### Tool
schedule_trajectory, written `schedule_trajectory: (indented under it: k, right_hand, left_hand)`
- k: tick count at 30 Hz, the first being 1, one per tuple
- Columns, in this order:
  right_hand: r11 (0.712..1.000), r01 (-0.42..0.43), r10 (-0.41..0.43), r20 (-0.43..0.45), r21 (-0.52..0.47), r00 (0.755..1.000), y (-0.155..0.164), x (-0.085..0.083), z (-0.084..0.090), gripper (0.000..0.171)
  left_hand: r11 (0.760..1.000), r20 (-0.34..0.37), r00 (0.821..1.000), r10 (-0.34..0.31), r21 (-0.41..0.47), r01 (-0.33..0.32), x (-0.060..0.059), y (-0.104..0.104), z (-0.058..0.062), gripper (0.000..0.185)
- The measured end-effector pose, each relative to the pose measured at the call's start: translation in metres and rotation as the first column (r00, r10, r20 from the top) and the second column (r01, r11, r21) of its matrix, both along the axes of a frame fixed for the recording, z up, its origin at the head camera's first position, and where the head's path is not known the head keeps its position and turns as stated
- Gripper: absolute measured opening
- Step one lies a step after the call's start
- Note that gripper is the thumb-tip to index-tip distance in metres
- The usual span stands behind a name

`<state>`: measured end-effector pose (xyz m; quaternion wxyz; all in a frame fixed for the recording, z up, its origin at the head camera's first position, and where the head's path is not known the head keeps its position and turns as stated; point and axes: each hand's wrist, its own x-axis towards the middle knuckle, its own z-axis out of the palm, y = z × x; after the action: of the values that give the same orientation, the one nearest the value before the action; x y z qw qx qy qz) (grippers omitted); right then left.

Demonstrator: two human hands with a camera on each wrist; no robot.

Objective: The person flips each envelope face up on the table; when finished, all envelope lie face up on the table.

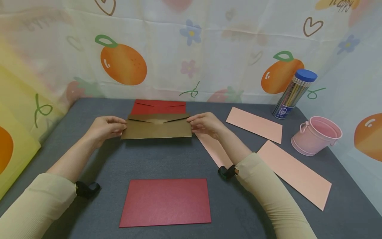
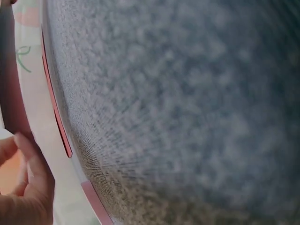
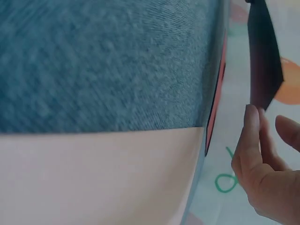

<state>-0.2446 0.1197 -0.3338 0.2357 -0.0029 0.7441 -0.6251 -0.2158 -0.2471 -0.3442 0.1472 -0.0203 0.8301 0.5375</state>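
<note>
A gold-brown envelope (image 1: 156,131), its cut flap showing, is held level above the table and casts a shadow below. My left hand (image 1: 107,128) pinches its left end between thumb and fingers. At the opposite end my right hand (image 1: 207,124) pinches the right edge. In the left wrist view, thumb and fingertips of the left hand (image 2: 30,183) meet at the dark envelope (image 2: 11,93). The right wrist view shows the right hand (image 3: 269,173) at the envelope's (image 3: 265,61) other end. Just behind lies a bright red envelope (image 1: 159,107), partly covered from sight.
A dark red envelope (image 1: 165,202) lies flat near the front. To the right are pink envelopes or cards (image 1: 255,124), (image 1: 295,174), one partly under the right forearm. A pink bucket (image 1: 314,136) and a blue-lidded pencil tube (image 1: 292,94) stand at the right rear. Printed cloth hangs behind.
</note>
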Motion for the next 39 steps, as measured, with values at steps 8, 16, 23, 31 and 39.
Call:
schedule_trajectory:
  k: [8, 16, 23, 31, 39]
  right_hand:
    - [0.995, -0.076, 0.075, 0.025, 0.067, 0.997, -0.009, 0.003, -0.006, 0.035]
    - [0.988, -0.137, 0.133, 0.056, 0.076, 0.989, -0.012, 0.004, -0.01, 0.041]
    - [0.988, -0.147, 0.142, 0.084, 0.053, 0.986, -0.013, 0.006, -0.01, 0.046]
    - [0.986, -0.161, 0.158, 0.084, 0.031, 0.984, -0.014, 0.008, -0.01, 0.047]
    - [0.982, -0.183, 0.178, 0.084, 0.046, 0.98, -0.017, 0.009, -0.011, 0.048]
  left_hand:
    - [0.964, -0.076, 0.997, -0.01, -0.264, -0.01, 0.002, 0.005, -0.002, 0.049]
    - [0.91, -0.079, 0.997, -0.014, -0.414, -0.02, 0.001, 0.009, -0.001, 0.044]
    - [0.882, -0.1, 0.994, -0.042, -0.471, -0.01, 0.003, 0.009, -0.001, 0.046]
    - [0.876, -0.029, 0.998, -0.06, -0.481, 0.039, 0.003, 0.013, -0.001, 0.056]
    - [0.877, 0.006, 0.996, -0.085, -0.475, 0.077, 0.002, 0.015, -0.002, 0.06]
